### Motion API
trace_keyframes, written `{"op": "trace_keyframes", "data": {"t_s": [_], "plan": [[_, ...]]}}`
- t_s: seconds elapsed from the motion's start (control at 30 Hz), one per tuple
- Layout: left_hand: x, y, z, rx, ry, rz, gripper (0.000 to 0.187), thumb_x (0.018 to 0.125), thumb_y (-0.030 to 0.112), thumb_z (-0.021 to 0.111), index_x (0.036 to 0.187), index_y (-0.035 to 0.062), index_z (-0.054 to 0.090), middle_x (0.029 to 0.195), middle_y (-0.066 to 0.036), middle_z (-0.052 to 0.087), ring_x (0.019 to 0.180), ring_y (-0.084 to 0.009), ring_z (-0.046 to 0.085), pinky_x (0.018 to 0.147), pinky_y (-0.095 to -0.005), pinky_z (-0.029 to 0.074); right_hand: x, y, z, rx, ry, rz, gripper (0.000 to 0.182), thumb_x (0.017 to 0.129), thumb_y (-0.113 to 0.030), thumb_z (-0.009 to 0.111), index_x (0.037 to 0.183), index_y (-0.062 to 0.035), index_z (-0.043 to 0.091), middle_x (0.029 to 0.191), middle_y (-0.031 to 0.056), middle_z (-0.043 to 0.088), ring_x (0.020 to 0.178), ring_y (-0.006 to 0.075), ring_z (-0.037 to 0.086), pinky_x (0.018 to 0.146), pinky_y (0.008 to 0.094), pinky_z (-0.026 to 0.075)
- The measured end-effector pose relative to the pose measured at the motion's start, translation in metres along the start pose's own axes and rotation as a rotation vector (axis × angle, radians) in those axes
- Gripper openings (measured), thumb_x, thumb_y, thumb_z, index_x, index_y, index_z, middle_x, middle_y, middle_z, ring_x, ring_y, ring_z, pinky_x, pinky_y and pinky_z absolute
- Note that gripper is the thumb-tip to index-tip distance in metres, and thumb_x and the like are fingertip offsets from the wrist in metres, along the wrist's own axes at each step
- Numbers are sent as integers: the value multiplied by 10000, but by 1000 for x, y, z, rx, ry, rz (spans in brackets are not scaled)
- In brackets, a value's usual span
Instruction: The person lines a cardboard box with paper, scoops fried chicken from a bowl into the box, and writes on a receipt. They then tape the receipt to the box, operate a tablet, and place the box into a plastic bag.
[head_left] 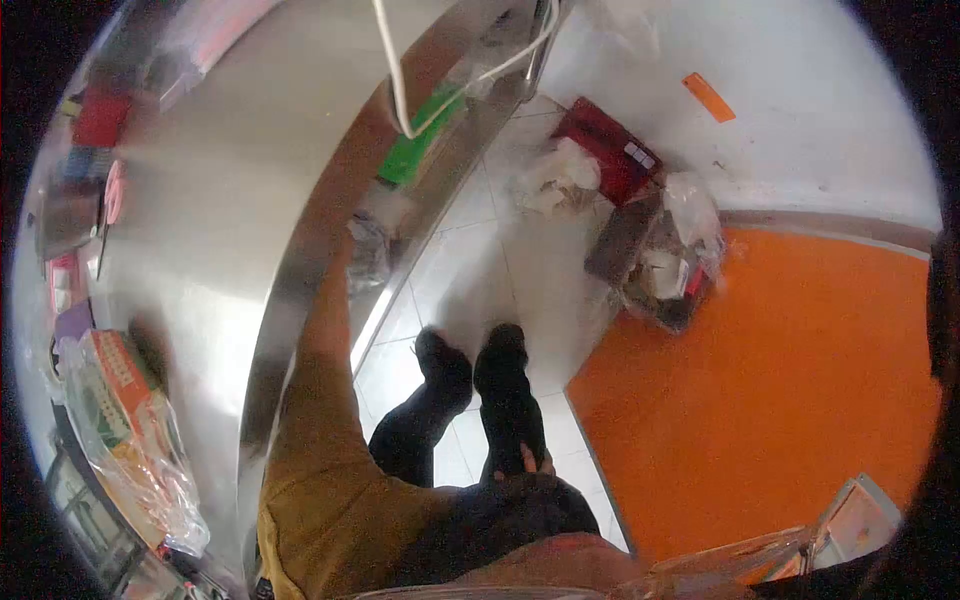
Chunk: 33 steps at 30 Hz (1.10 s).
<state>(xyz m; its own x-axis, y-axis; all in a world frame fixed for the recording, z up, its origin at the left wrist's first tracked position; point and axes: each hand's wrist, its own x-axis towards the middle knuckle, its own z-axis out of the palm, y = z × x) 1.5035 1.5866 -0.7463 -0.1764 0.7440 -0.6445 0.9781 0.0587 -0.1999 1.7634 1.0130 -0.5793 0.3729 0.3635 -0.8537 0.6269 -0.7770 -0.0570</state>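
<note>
My left hand reaches down past the counter edge to a shelf beneath, at the end of a brown sleeve. A crumpled grey plastic bag lies at its fingers. The hand is blurred and partly lost against the counter edge, so its grip cannot be made out. Only a few fingertips of my right hand show, slightly apart against my dark trousers; nothing is visible in them. A bright green item sits further along the shelf.
The metal counter carries a plastic-wrapped orange and green package at left. A white cable hangs in front. On the tiled floor stand a dark red box and a plastic-wrapped box, beside an orange surface.
</note>
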Motion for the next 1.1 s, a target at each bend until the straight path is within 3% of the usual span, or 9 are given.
{"op": "trace_keyframes", "data": {"t_s": [0.23, 0.3, 0.37, 0.4, 0.43, 0.53, 0.7, 0.9, 1.1], "plan": [[-195, 15, -7, -217, 263, -101, 434, 855, 353, 525, 1095, -5, 573, 949, -216, 587, 861, -372, 558, 819, -448, 449, -40, -32, -75, 123, -1, -167, 582, 798, -405, 592, 1314, -219, 399, 1208, 223, 434, 1083, 385, 490, 855, 468, 455], [-273, 30, -44, -443, 486, 30, 418, 873, 344, 505, 1071, -13, 595, 903, -218, 618, 813, -376, 599, 793, -448, 475, -19, -5, -42, 33, -98, -155, 482, 833, -315, 572, 1261, -133, 444, 1142, 215, 469, 1029, 368, 524, 829, 454, 462], [-360, 46, -95, -757, 816, 451, 397, 731, 129, 597, 1099, -7, 535, 1114, -240, 532, 1086, -373, 476, 928, -457, 377, -14, -20, -109, 626, -301, -479, 396, 836, -232, 570, 1173, -49, 471, 1091, 207, 486, 1000, 348, 534, 815, 435, 457], [-393, 47, -115, -815, 408, 583, 400, 695, 116, 619, 1068, -3, 538, 1112, -234, 525, 1095, -385, 458, 940, -458, 366, -53, -52, -141, 781, 79, -635, 344, 821, -154, 570, 1114, 1, 479, 1049, 196, 490, 966, 327, 532, 798, 411, 442], [-445, 43, -156, -757, 491, 805, 418, 687, 118, 622, 1083, 16, 537, 1085, -218, 528, 1079, -380, 463, 944, -458, 365, -104, -97, -190, 828, 497, -770, 293, 806, -76, 571, 1055, 52, 487, 1007, 186, 494, 932, 306, 529, 781, 388, 427], [-512, 32, -219, -704, 314, 1001, 334, 678, 67, 594, 1005, 30, 543, 1023, -201, 530, 1049, -380, 471, 915, -442, 385, -232, -176, -345, 225, 914, -794, 392, 761, -98, 615, 1135, -39, 513, 1029, 180, 493, 964, 356, 491, 849, 420, 396], [-570, -15, -302, -755, 517, 1330, 232, 675, 70, 645, 862, 39, 512, 832, -161, 509, 834, -362, 520, 728, -433, 435, -284, -218, -403, 268, 337, -1086, 394, 730, -147, 662, 1096, -56, 546, 1056, 148, 481, 963, 334, 493, 815, 411, 411], [-588, -77, -345, -891, 983, 1150, 238, 644, 68, 688, 754, 52, 477, 751, -123, 489, 700, -343, 518, 590, -392, 423, -343, -291, -423, 55, 699, -1677, 320, 744, -155, 703, 1010, -21, 586, 922, 122, 515, 745, 244, 525, 660, 310, 427], [-599, -138, -399, -1011, 962, 1124, 246, 624, 11, 648, 835, 27, 523, 790, -130, 509, 751, -318, 523, 644, -353, 424, -356, -353, -445, 254, 126, -1595, 193, 762, -68, 692, 924, -5, 609, 794, 41, 571, 641, 110, 518, 580, 240, 421]]}}
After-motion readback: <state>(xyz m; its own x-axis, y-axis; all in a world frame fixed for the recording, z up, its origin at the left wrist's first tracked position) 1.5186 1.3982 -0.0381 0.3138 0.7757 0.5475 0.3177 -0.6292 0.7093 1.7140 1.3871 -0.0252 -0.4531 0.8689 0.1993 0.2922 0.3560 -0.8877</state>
